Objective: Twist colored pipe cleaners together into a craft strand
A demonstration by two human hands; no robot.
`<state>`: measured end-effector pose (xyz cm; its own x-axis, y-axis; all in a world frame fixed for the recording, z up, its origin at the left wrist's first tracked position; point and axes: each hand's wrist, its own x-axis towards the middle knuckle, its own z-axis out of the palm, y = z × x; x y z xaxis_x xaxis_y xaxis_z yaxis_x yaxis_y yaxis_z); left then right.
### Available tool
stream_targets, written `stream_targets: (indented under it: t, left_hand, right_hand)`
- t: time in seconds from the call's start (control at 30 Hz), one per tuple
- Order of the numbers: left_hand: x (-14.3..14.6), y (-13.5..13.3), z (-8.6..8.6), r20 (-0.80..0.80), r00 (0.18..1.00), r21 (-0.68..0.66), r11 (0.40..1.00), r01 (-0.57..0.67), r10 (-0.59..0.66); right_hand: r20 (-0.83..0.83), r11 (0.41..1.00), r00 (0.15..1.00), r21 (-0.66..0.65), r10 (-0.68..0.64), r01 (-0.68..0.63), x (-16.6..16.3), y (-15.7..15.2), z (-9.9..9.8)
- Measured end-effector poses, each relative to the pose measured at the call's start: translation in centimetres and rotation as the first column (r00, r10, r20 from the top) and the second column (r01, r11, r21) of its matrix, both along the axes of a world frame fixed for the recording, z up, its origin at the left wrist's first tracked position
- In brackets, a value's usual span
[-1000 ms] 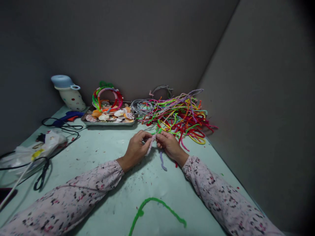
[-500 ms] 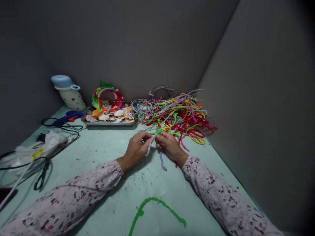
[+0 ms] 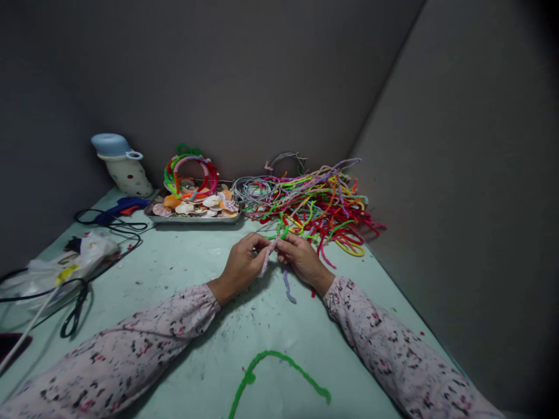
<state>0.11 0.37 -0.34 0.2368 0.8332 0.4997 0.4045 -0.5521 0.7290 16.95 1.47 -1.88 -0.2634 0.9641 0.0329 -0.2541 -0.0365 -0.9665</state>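
Fingertips of both hands meet over the middle of the table. My left hand (image 3: 245, 261) is closed in a pinch on a pale pink pipe cleaner (image 3: 268, 258), whose end hangs down past the thumb. My right hand (image 3: 302, 260) pinches the same work from the other side, its fingertips touching the pink strand. Green pipe cleaner (image 3: 283, 231) sticks up between the hands, joined with the pink; how they are twisted is too small to tell. A lavender pipe cleaner (image 3: 287, 287) trails below my right fingers. A bent green pipe cleaner (image 3: 279, 354) lies near the front edge.
Behind the hands lies a tangled heap of colourful pipe cleaners (image 3: 323, 198) beside coiled grey wire (image 3: 253, 189). A metal tray (image 3: 192, 219) holds seashells and wrapped rings (image 3: 212, 174). To the left are a bottle (image 3: 126, 169), a blue glue gun (image 3: 117, 208), cables and a plastic bag (image 3: 94, 250).
Both hands stay in nearly the same place. The green piece between the fingertips has shifted slightly.
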Motion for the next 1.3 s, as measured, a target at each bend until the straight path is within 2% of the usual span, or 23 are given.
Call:
stream_targets:
  t: [0.27, 0.67, 1.03, 1.3]
  left_hand:
    - [-0.02, 0.04, 0.07, 0.008, 1.000, 0.001, 1.000, 0.008, -0.008]
    - [-0.09, -0.04, 0.16, 0.040, 0.999, -0.091, 0.995, 0.032, -0.028]
    - [0.07, -0.01, 0.28, 0.038, 0.999, -0.014, 1.000, 0.025, -0.025]
    - [-0.10, -0.02, 0.39, 0.053, 0.998, -0.033, 0.999, 0.014, -0.013]
  right_hand:
    - [-0.008, 1.000, 1.000, 0.001, 0.003, -0.003, 0.01, 0.05, -0.05]
    - [0.015, 0.998, 0.999, 0.046, 0.031, -0.032, 0.07, 0.03, -0.32]
    - [0.010, 0.998, 1.000, 0.052, 0.029, -0.030, 0.07, -0.03, -0.17]
    - [0.037, 0.996, 0.998, 0.069, 0.048, -0.050, 0.10, -0.05, -0.17]
